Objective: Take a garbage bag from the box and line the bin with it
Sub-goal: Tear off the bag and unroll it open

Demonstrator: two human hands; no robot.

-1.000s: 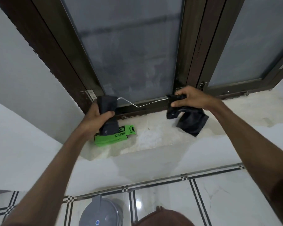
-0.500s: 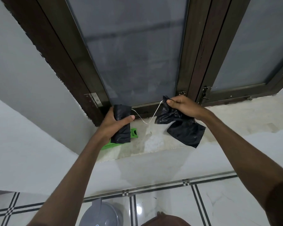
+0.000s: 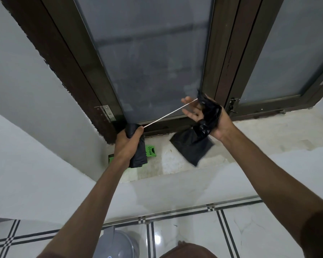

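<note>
At the frosted window [image 3: 153, 58], your left hand [image 3: 126, 144] grips a black roll of garbage bags [image 3: 138, 151] above the green box [image 3: 150, 150] on the sill [image 3: 250, 135]. A taut white string [image 3: 168, 114] runs to your right hand [image 3: 207, 116], where a loose black garbage bag [image 3: 194, 144] hangs from the palm, fingers spread. The grey bin [image 3: 117, 244] stands on the tiled floor below.
</note>
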